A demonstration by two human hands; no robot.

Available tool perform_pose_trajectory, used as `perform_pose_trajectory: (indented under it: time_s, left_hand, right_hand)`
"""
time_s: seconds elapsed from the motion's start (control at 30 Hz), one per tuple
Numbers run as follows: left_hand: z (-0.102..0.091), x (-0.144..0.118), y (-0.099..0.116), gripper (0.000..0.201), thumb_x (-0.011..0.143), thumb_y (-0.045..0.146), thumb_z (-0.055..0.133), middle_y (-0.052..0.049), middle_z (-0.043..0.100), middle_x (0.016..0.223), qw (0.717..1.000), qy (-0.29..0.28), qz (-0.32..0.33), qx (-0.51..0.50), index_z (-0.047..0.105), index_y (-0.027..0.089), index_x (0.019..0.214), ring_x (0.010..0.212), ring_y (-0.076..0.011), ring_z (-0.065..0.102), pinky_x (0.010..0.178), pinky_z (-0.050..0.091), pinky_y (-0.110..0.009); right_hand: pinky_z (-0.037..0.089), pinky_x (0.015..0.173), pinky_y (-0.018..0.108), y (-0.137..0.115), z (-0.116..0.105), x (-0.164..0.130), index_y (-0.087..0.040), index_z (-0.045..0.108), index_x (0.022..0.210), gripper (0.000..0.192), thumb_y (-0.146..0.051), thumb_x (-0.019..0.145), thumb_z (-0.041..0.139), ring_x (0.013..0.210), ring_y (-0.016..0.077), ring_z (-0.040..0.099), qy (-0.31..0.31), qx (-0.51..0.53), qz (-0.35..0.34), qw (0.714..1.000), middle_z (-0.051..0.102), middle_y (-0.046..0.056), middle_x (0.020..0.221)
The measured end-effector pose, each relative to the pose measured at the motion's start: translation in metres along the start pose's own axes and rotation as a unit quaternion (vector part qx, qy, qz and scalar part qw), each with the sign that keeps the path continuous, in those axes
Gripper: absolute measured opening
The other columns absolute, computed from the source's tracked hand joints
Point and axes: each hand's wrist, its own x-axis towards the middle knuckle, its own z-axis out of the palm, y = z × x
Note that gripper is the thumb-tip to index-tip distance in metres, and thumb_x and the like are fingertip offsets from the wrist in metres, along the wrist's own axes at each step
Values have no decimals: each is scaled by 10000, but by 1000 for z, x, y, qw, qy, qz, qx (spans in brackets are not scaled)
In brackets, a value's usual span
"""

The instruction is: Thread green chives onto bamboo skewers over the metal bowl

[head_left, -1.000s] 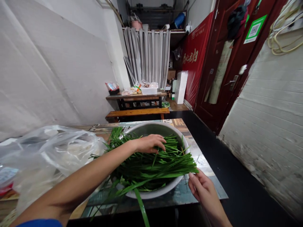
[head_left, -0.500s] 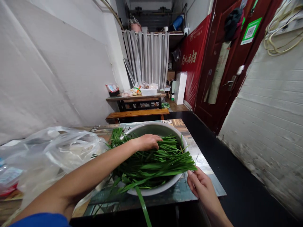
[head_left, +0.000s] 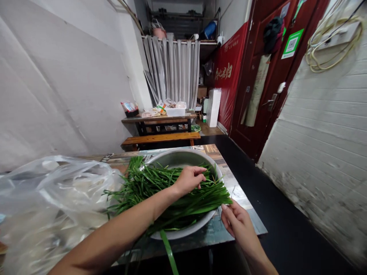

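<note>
With the left hand (head_left: 189, 179) pinching long green chive leaves (head_left: 160, 187) heaped in the round metal basin (head_left: 183, 156) and the right hand (head_left: 235, 218) gripping their tips just beside it, a hard pull could, I judge, drag loose leaves over the rim onto the surface (head_left: 229, 179).

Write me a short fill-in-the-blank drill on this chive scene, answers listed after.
1. The green chives lie across a round metal ____.
2. The left hand rests on top of the ____.
3. The right hand touches the chive tips at the basin's ____ side.
4. Left of the basin lies a clear plastic ____.

Answers: basin; chives; right; bag
</note>
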Motion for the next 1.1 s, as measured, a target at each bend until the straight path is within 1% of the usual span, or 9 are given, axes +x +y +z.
perform_pose_trajectory:
  time_s: [0.07, 0.2, 0.3, 0.4, 0.47, 0.53, 0.6, 0.77, 1.1]
  left_hand:
    - [7, -1, -2, 338, 705, 131, 482, -57, 662, 785, 999, -13, -19, -34, 593, 88, 1021, 419, -51, 521, 460, 412, -177]
    - [10, -1, -2, 254, 677, 96, 484, -56, 654, 803, 996, -24, -29, -79, 624, 94, 889, 525, -57, 540, 510, 416, -165]
    - [9, -2, 0, 239, 685, 203, 563, -42, 641, 747, 996, -21, -37, -76, 630, 101, 891, 481, -48, 457, 421, 328, -150]
    - [8, -3, -1, 305, 676, 331, 613, -22, 613, 640, 996, 2, -44, -79, 631, 88, 858, 405, -28, 355, 374, 235, -159]
    - [8, -3, -2, 339, 679, 354, 615, -7, 596, 594, 993, 19, -57, -104, 617, 84, 883, 366, -16, 306, 363, 201, -162]
    - [8, -3, -3, 368, 685, 339, 613, -1, 592, 581, 989, 19, -69, -127, 597, 90, 955, 357, -15, 323, 361, 201, -156]
    - [8, -3, -4, 376, 687, 314, 612, -11, 602, 595, 988, 10, -73, -133, 588, 95, 992, 385, -29, 402, 370, 235, -148]
    - [9, -3, -4, 354, 687, 308, 612, -50, 637, 663, 990, -5, -61, -130, 599, 86, 963, 466, -66, 509, 398, 305, -155]
    - [11, -4, -7, 390, 671, 327, 632, -37, 643, 660, 991, -12, -33, -131, 636, 101, 989, 404, -27, 330, 402, 242, -168]
  right_hand:
    - [126, 345, 177, 0, 0, 0, -162, 502, 830, 274, -435, 807, 524, 349, 48, 206, 3, 0, 0, 1000, 350, -95, 422]
    - [121, 340, 176, 2, -1, 1, -156, 511, 860, 286, -437, 806, 523, 343, 47, 195, 4, -2, 7, 1000, 348, -100, 417]
    - [130, 341, 175, 4, -2, 2, -157, 511, 860, 283, -436, 811, 516, 345, 48, 201, 6, -4, 7, 1000, 357, -97, 423]
    - [142, 341, 179, 5, -3, 1, -162, 509, 840, 285, -445, 806, 519, 338, 50, 210, 4, -8, 5, 1000, 357, -97, 415]
    - [147, 342, 181, 5, -3, 1, -166, 504, 814, 280, -446, 808, 515, 333, 50, 210, 1, -11, 1, 1000, 350, -98, 407]
    - [149, 344, 180, 3, -3, 1, -167, 502, 813, 270, -437, 815, 510, 336, 50, 209, -2, -11, -3, 1000, 347, -98, 408]
    - [148, 344, 177, 2, -2, 1, -168, 501, 814, 266, -434, 815, 511, 341, 49, 208, -5, -9, -3, 1000, 348, -97, 414]
    - [131, 332, 172, 0, -1, 3, -170, 502, 805, 276, -445, 799, 525, 336, 44, 196, 0, 1, 5, 1000, 350, -97, 417]
    - [123, 334, 169, 1, 0, 3, -169, 499, 792, 259, -426, 809, 526, 337, 38, 188, -3, 8, 3, 1000, 343, -101, 405]
